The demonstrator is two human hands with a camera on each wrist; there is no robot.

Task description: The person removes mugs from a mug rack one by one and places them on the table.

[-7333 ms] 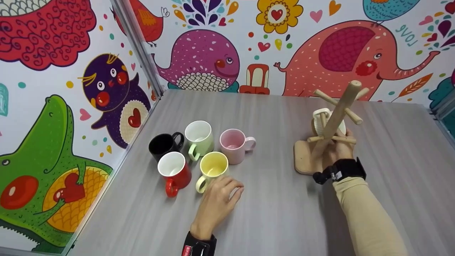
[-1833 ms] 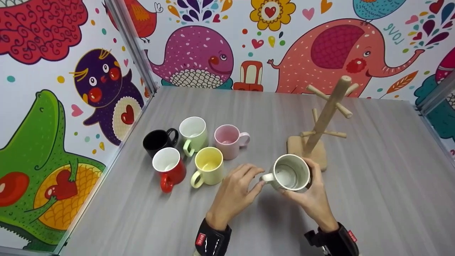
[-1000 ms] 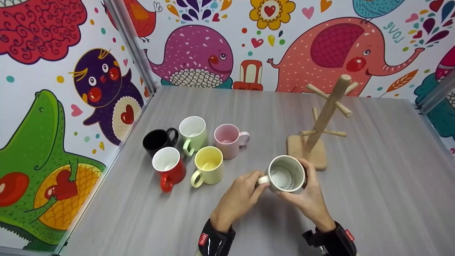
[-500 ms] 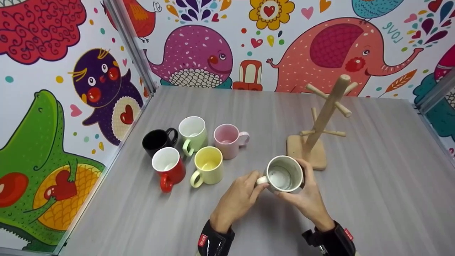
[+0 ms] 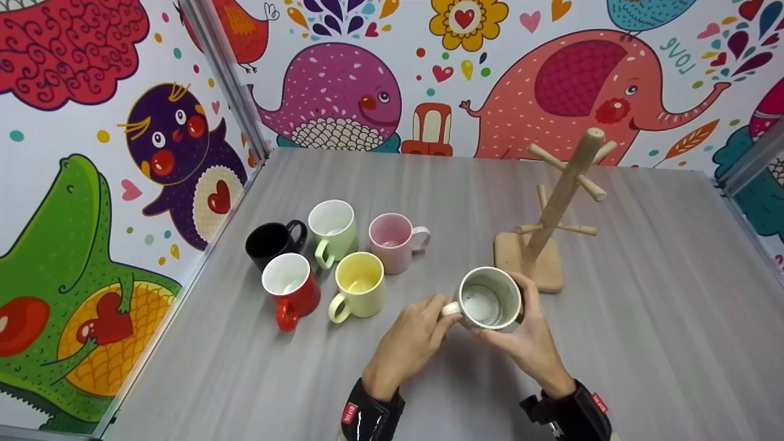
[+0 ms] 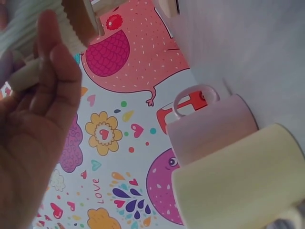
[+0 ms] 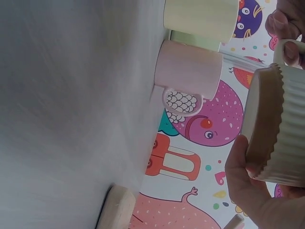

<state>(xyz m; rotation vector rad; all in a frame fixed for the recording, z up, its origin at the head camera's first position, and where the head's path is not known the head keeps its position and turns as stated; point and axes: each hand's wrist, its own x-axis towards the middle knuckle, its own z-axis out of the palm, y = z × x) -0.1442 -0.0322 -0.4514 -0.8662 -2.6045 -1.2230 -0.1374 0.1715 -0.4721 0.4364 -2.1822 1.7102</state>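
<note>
A white mug (image 5: 490, 299) is held off the table in front of the wooden mug tree (image 5: 556, 205), its opening facing up toward the head camera. My right hand (image 5: 531, 342) grips the mug's body from the right. The handle points left, and my left hand (image 5: 409, 343) pinches it between thumb and fingers. The right wrist view shows the mug's ribbed side and brown lower band, with the right fingers (image 7: 240, 167) against its base. In the left wrist view, the left fingers (image 6: 59, 71) are curled at the handle. No mug hangs on the tree's pegs.
To the left stand a yellow mug (image 5: 360, 286), a red mug (image 5: 300, 297), a black mug (image 5: 272, 245), a pale green mug (image 5: 335, 229) and a pink mug (image 5: 395, 245), grouped closely. Patterned walls border the grey table (image 5: 245, 380) at the back and left.
The white mug has come from the mug tree toward me in my right hand. My left hand has moved right from beside the yellow mug and taken the handle. The last half second shows almost no motion.
</note>
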